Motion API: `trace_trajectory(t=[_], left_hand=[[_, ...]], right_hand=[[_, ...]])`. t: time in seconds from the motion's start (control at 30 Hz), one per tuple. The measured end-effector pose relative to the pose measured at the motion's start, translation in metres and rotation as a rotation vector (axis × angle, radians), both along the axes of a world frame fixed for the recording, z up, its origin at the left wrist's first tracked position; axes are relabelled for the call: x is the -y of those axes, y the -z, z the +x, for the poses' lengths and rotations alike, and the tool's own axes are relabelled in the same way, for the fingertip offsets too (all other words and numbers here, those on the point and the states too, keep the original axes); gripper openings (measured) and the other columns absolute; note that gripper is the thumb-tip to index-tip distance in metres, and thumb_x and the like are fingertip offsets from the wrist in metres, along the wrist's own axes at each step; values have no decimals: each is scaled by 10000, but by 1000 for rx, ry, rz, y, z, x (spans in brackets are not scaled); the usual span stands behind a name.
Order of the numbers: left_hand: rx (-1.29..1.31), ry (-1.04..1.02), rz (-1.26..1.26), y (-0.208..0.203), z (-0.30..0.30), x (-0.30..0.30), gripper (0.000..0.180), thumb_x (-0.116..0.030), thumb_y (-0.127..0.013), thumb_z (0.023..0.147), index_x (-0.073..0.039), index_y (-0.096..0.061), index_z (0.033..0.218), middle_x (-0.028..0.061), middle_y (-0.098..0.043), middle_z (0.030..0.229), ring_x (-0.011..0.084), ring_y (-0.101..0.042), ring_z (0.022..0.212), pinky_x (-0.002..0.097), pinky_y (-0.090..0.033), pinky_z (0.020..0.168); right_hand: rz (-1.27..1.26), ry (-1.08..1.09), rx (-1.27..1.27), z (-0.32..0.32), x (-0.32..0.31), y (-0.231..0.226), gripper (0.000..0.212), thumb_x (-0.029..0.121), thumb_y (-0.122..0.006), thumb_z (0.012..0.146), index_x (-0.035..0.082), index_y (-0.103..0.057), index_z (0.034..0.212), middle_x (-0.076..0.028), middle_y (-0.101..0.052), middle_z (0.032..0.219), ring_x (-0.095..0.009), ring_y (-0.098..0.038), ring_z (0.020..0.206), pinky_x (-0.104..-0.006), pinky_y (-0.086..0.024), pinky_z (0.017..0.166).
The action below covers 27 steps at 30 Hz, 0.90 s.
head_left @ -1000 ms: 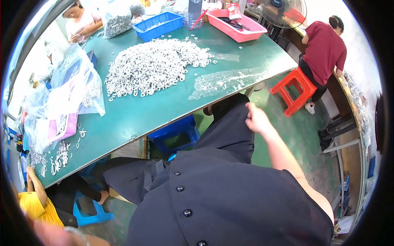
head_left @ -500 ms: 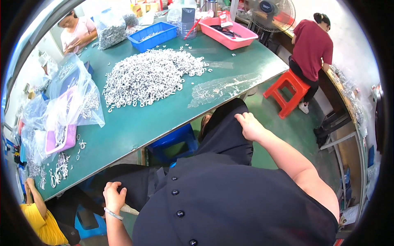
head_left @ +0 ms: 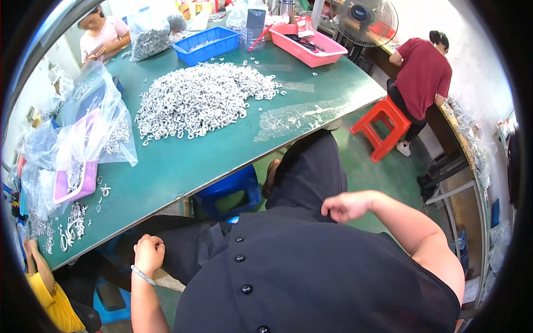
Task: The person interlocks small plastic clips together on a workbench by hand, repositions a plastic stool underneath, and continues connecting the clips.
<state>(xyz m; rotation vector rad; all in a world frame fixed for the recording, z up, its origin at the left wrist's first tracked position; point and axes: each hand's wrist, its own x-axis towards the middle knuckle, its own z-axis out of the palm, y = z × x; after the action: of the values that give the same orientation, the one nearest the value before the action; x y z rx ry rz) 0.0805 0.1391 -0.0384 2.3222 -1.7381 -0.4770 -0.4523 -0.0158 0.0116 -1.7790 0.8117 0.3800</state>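
My left hand (head_left: 149, 254), with a pale bangle (head_left: 143, 275) at the wrist, rests by my left thigh. Its fingers are curled in, and nothing shows in them. Over my right thigh (head_left: 311, 172) is my right hand (head_left: 348, 206), with loosely bent fingers partly apart and nothing visible in it. Both hands are off the green table (head_left: 183, 169) in front of me. On the table lies a big heap of small grey-white hook-shaped pieces (head_left: 200, 100).
Beyond the heap stand a blue tray (head_left: 208, 47) and a pink basin (head_left: 327, 53). Plastic bags (head_left: 119, 141) and a lilac tray (head_left: 86, 186) lie at left. A blue stool (head_left: 233, 191) is under the table edge. Three co-workers sit nearby, one on a red stool (head_left: 383, 125).
My right hand has lifted off the right knee and drawn back toward my body, its fingers bending. My left hand has shifted slightly left and its fingers have curled in.
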Motion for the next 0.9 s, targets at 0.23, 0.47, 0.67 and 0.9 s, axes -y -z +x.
trace_trajectory(t=[0.23, 0.47, 0.67, 0.9], left_hand=[[70, 142, 126, -43, -15, 24, 170, -189, -636, 786, -56, -714, 859, 157, -640, 846, 340, -622, 860, 438, -453, 780], [-227, 270, -18, -102, -54, 64, 202, -76, -655, 783, 15, -667, 963, 129, -587, 776, 233, -579, 657, 323, -473, 626], [-263, 214, -194, -110, -68, 93, 180, -10, -647, 777, 36, -649, 951, 117, -569, 747, 204, -556, 634, 298, -463, 608], [-183, 196, -338, -97, -65, 117, 170, -27, -674, 767, 3, -654, 933, 119, -597, 754, 263, -584, 661, 343, -482, 615]], right_hand=[[-225, -68, 76, 37, 40, -45, 245, 132, -651, 859, 27, -578, 1068, -53, -648, 779, -128, -625, 712, -286, -500, 637], [-1095, 136, 325, 113, 138, -47, 106, 140, -621, 793, 60, -625, 863, -135, -604, 855, -347, -597, 866, -425, -491, 749], [-1165, 173, 156, 152, 203, -30, 126, 174, -654, 793, 70, -655, 863, -114, -603, 868, -318, -608, 879, -417, -499, 769], [-1119, 165, 240, 156, 213, -26, 135, 188, -659, 795, 60, -648, 838, -113, -595, 854, -317, -604, 863, -424, -498, 759]])
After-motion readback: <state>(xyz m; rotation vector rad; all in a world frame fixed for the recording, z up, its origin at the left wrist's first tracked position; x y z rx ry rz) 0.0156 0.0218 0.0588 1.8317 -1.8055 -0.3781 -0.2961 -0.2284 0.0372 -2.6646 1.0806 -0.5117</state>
